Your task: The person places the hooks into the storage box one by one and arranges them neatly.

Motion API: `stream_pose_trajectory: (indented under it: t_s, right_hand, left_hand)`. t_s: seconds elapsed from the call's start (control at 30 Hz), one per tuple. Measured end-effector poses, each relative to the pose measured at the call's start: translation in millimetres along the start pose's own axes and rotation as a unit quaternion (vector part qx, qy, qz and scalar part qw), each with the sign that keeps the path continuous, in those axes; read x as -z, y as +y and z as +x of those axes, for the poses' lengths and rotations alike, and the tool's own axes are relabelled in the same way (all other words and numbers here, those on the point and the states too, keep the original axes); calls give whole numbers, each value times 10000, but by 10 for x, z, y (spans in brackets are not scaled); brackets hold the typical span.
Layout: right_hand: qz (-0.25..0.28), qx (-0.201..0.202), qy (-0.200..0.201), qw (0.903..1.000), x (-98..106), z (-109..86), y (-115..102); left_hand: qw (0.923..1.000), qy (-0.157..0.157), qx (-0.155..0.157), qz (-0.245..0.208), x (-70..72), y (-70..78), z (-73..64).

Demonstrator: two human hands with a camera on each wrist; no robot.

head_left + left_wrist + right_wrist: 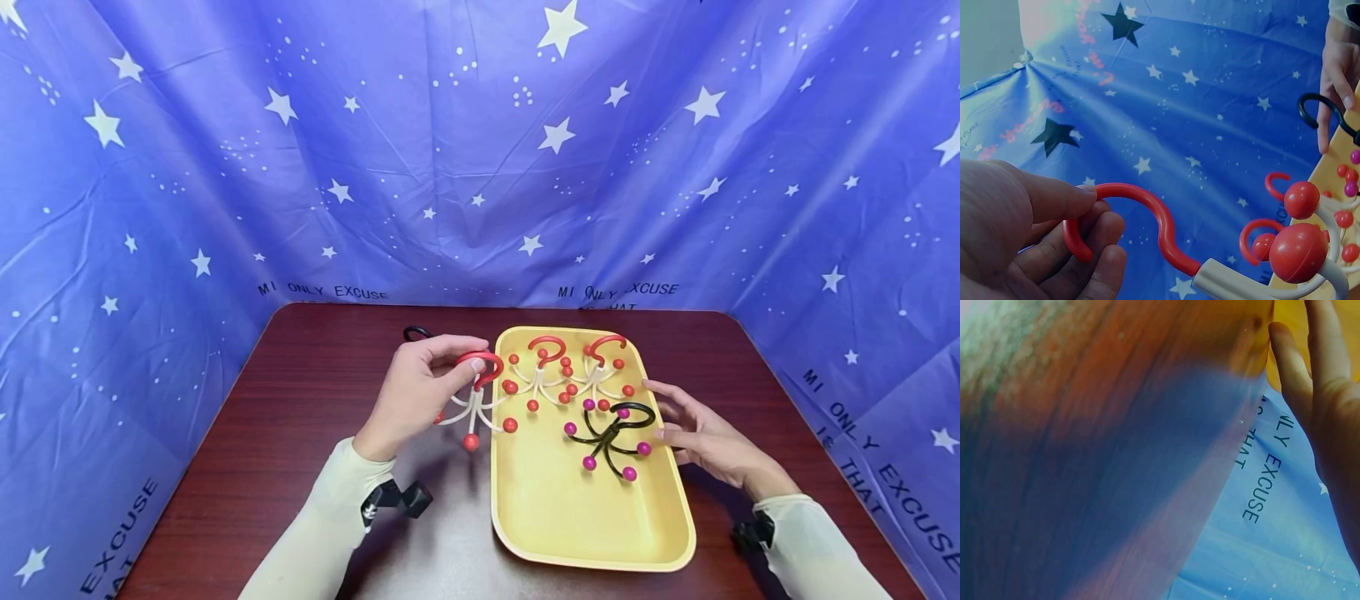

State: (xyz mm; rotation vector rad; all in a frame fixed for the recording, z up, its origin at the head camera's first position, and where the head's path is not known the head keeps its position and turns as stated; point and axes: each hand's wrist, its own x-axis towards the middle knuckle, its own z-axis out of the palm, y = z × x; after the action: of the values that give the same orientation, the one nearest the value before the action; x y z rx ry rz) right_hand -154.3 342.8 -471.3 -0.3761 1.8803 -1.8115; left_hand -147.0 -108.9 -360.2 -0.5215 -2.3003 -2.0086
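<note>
My left hand (pixel 411 393) pinches the red curved top of a multi-arm hanging hook (pixel 476 403) between thumb and fingers. White arms tipped with red balls hang below its stem, just beside the left wall of a yellow tray (pixel 493 500). In the left wrist view, the thumb and fingers (pixel 1054 199) hold the red hook end (pixel 1166 231). My right hand (pixel 708 437) has its fingers extended along the tray's right rim. Inside the tray lie two more red-and-white hooks (pixel 539 379) and a black hook (pixel 609 433) with magenta balls.
Partly hidden behind my left hand, a black hook top (pixel 417 332) shows on the dark red wooden table (pixel 300 467). A blue star-printed cloth (pixel 427 167) encloses the table's back and sides.
</note>
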Motion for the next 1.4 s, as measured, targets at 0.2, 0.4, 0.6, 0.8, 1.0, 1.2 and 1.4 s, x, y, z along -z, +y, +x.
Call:
stream_pose_trajectory:
  t_s: [0.2,0.4,0.6,0.8,1.0,1.2,1.4]
  right_hand:
    - [-30,-36,42,10000,0,-5,3]
    - [6,-53,75,10000,10,6,15]
    - [-14,-93,83,9999,4,7,5]
    - [-43,-90,107,9999,-5,-1,9]
    - [-83,-119,161,9998,-3,5,10]
    - [-82,-111,115,9998,1,5,13]
    - [-94,-72,80,9999,-1,7,14]
  left_hand:
    - [9997,-195,-110,-34,-137,21,31]
    - [9994,-297,-65,-159,-276,22,48]
    - [9992,-340,-85,-185,-394,10,51]
    - [9980,-545,-58,-302,-506,-31,62]
    - [9970,-687,-133,-336,-614,-89,93]
    - [9961,-816,-225,-235,-706,-170,122]
    - [9963,-840,-142,-117,-773,-266,148]
